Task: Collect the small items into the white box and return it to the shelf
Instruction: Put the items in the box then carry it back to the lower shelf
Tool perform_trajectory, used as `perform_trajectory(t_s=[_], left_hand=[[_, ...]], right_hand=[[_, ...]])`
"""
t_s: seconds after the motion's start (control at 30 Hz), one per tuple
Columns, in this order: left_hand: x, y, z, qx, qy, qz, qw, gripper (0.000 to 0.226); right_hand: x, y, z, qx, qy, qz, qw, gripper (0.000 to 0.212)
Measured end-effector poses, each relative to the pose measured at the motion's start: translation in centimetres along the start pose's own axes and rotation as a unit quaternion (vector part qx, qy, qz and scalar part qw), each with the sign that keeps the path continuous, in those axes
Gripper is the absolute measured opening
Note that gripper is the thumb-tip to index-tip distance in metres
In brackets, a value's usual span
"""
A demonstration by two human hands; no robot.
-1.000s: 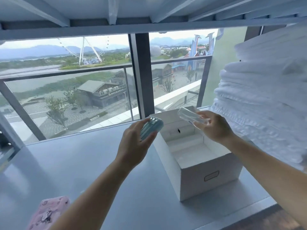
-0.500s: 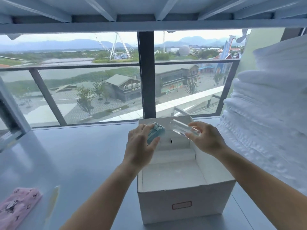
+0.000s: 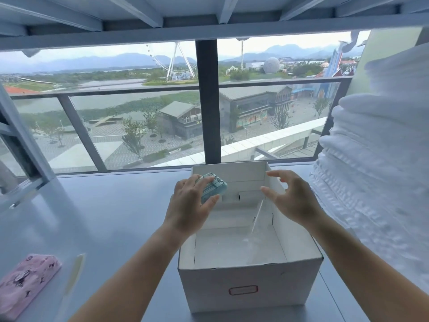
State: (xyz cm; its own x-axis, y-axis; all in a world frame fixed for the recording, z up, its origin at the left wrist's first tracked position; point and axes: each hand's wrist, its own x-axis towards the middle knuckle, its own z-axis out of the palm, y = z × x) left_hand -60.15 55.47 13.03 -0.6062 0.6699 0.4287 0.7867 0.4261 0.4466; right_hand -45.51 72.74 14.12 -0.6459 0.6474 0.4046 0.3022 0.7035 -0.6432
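The open white box (image 3: pixel 246 277) stands on the grey shelf surface (image 3: pixel 111 219) right in front of me. My left hand (image 3: pixel 188 208) hovers over the box's left rim, closed around a small teal case (image 3: pixel 213 187). Over the right half of the box, my right hand (image 3: pixel 293 202) has its fingers spread and holds nothing. Below it, a clear transparent item (image 3: pixel 256 217) shows as a blurred streak inside the box. A pink patterned pouch (image 3: pixel 25 283) lies on the surface at the lower left.
A tall stack of folded white towels (image 3: pixel 376 177) fills the right side, close to the box. Beyond the shelf's back edge are a window and a dark post (image 3: pixel 206 108). Another shelf's underside (image 3: pixel 209 22) spans overhead.
My right hand has let go of the clear item, which has dropped into the box. The left hand, with the teal case in it, has stayed over the box's left rim.
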Motion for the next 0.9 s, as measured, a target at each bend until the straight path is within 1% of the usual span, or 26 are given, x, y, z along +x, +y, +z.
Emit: perform_trajectory(t_s=[0.07, 0.13, 0.17, 0.27, 0.33, 0.47, 0.57, 0.73, 0.9], left_hand=[[0.0, 0.3, -0.2, 0.025, 0.003, 0.009, 1.0, 0.048], [0.2, 0.7, -0.3, 0.06, 0.0, 0.036, 0.998, 0.048], [0.3, 1.1, -0.3, 0.06, 0.0, 0.05, 0.997, 0.049], [0.6, 2.2, 0.3, 0.026, -0.016, 0.067, 0.997, 0.049], [0.8, 2.6, 1.2, 0.021, -0.05, 0.073, 0.996, 0.049], [0.9, 2.1, 2.3, 0.008, -0.152, 0.049, 0.987, 0.047], [0.8, 1.7, 2.7, 0.013, -0.197, 0.041, 0.98, 0.047], [0.6, 1.6, 3.0, 0.032, -0.214, 0.043, 0.975, 0.048], [0.6, 1.6, 3.0, 0.044, -0.22, 0.032, 0.974, 0.049]], right_hand=[[-0.8, 1.1, -0.5, -0.005, -0.024, 0.005, 1.0, 0.05], [-1.6, 1.7, -0.9, 0.029, -0.049, 0.049, 0.997, 0.057], [-1.9, 1.9, -1.0, 0.047, -0.058, 0.068, 0.995, 0.058], [-2.5, 2.3, -1.2, 0.071, -0.075, 0.088, 0.991, 0.053], [-3.0, 2.3, -1.2, 0.082, -0.086, 0.095, 0.988, 0.048], [-3.6, 2.5, -1.4, 0.129, -0.071, 0.118, 0.982, 0.044], [-3.9, 2.5, -1.4, 0.153, -0.061, 0.131, 0.978, 0.042], [-4.2, 2.6, -1.0, 0.203, -0.048, 0.155, 0.966, 0.041], [-4.3, 2.6, -1.0, 0.221, -0.044, 0.163, 0.961, 0.041]])
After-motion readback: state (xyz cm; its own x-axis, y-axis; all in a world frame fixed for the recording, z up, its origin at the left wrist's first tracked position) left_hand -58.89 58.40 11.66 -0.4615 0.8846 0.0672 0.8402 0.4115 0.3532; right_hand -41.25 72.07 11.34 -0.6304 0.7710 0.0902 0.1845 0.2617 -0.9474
